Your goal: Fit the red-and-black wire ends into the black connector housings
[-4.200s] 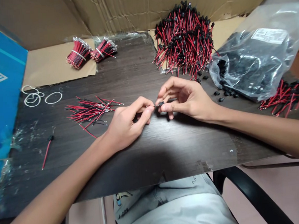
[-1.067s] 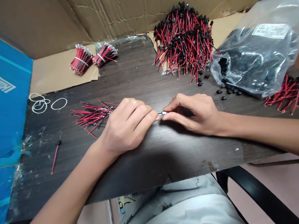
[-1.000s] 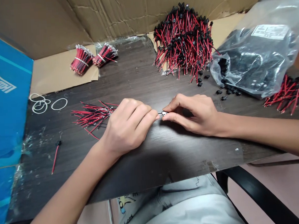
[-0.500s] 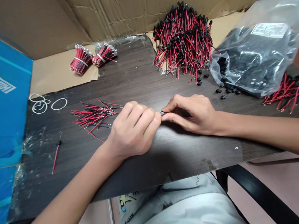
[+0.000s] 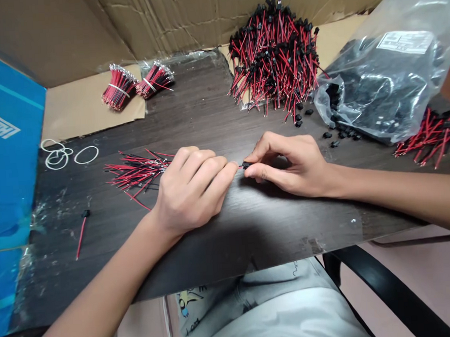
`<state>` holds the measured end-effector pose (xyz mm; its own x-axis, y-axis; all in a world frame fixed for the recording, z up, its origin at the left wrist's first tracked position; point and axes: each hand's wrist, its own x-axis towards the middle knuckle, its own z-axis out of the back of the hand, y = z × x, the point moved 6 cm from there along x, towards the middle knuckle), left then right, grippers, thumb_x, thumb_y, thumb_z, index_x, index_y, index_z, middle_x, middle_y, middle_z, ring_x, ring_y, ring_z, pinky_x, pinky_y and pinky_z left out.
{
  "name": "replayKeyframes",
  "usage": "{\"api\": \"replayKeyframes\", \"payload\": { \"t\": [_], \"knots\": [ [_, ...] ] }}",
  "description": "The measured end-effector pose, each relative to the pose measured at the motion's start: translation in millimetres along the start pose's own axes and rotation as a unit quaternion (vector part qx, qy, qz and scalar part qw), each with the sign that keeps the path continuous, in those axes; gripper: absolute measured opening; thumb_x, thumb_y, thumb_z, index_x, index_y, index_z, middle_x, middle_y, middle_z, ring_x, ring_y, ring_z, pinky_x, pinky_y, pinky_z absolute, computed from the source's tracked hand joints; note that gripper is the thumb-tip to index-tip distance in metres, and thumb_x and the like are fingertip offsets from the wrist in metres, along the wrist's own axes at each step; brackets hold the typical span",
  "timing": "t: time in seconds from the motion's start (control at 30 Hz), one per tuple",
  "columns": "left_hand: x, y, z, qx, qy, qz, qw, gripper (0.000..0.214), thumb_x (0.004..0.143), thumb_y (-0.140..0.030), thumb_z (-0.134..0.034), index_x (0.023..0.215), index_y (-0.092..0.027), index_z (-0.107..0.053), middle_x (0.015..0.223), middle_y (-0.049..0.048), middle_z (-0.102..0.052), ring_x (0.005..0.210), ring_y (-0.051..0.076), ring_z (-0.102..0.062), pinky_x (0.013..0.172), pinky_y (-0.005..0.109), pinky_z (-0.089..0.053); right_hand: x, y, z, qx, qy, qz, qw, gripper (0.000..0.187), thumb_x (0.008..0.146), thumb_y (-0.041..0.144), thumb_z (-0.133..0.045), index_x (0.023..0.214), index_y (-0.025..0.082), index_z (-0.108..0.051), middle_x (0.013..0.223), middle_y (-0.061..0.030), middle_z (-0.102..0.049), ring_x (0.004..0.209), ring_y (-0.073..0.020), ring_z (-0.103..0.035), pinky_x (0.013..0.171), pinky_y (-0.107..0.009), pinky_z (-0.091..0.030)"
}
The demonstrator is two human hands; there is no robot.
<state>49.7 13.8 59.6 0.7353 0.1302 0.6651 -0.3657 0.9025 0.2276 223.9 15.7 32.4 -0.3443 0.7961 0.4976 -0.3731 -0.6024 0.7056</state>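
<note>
"Plug (image 5: 246, 165): where, and who's got it?"

"Mid-view, call it the clock's centre. Black, pinched between thumb and forefinger of the right hand (image 5: 295, 166), which is at 3 o'clock."

"And the left hand (image 5: 196, 190)?"

"At 9 o'clock. Fingers curled closed, back of hand up, gripping a red wire (image 5: 240, 166). Only a short bit shows, between fingertips and plug."

"Nearby stuff, left side, quick."

"Loose wires (image 5: 135, 171) at 9, just beside the left hand. White bands (image 5: 64, 152) same way, farther out. Single wire with black end (image 5: 81, 237) between 8 and 9. Two tied bundles (image 5: 119, 88), 10 to 11."

"Right side?"

"Big heap (image 5: 274, 64) of red wires with black plug ends, 1 o'clock. Clear bag (image 5: 384, 95) at 2, loose plugs (image 5: 335, 144) near its mouth. Smaller heap (image 5: 432, 138) at 3, well past the right hand."

"Surface?"

"Dark table (image 5: 282, 223), wood-grain."
</note>
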Motion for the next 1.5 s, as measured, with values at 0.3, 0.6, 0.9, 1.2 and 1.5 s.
{"api": "replayKeyframes", "payload": {
  "t": [0.3,0.6,0.9,1.2,1.5],
  "knots": [
    [5.8,-12.0,4.4,-0.001,-0.037,-0.034,0.999,0.008,0.096,-0.013,-0.063,0.094,-0.02,-0.067,0.083,0.0016,-0.074,0.079,0.016,-0.069,0.067,0.03,-0.058,-0.2,3.3,-3.0,-0.033,0.035,0.048,0.998,0.029,0.102,0.048,-0.067,0.092,0.021,-0.067,0.077,-0.0004,-0.074,0.063,-0.0111,-0.066,0.06,-0.022,-0.051],
    [2.6,-6.0,-0.3,0.004,-0.025,-0.009,1.0,0.012,0.097,-0.013,-0.063,0.106,-0.018,-0.068,0.086,0.0038,-0.076,0.077,0.016,-0.069,0.066,0.031,-0.052,3.5,0.6,-1.8,0.033,0.015,0.006,0.999,0.031,0.099,0.049,-0.071,0.094,0.019,-0.065,0.073,0.0011,-0.072,0.059,-0.0101,-0.065,0.057,-0.021,-0.051],
    [-3.9,18.0,2.1,0.074,-0.044,0.108,0.99,0.01,0.095,-0.015,-0.069,0.105,-0.016,-0.069,0.075,0.0012,-0.074,0.061,0.014,-0.061,0.061,0.03,-0.043,2.5,-4.4,1.5,0.028,-0.041,-0.025,0.998,0.035,0.109,0.034,-0.057,0.142,0.023,-0.056,0.113,-0.0058,-0.078,0.095,-0.0151,-0.079,0.073,-0.023,-0.064],
    [-7.0,13.6,-4.4,0.063,-0.027,0.095,0.993,0.02,0.099,-0.014,-0.063,0.117,-0.014,-0.07,0.078,0.0017,-0.075,0.063,0.014,-0.067,0.065,0.027,-0.049,-0.2,12.3,-13.4,-0.121,0.029,0.137,0.983,0.046,0.108,0.019,-0.052,0.154,0.02,-0.054,0.146,-0.0126,-0.067,0.136,-0.021,-0.065,0.117,-0.039,-0.055],
    [-8.9,17.7,-14.2,0.006,0.056,0.118,0.991,0.044,0.102,-0.015,-0.055,0.146,-0.014,-0.056,0.109,0.0069,-0.079,0.087,0.017,-0.073,0.076,0.028,-0.055,5.7,10.0,-3.2,-0.075,-0.017,0.101,0.992,0.036,0.108,0.022,-0.052,0.141,0.016,-0.061,0.14,-0.0154,-0.069,0.134,-0.0225,-0.065,0.114,-0.041,-0.056]
  ]
}}
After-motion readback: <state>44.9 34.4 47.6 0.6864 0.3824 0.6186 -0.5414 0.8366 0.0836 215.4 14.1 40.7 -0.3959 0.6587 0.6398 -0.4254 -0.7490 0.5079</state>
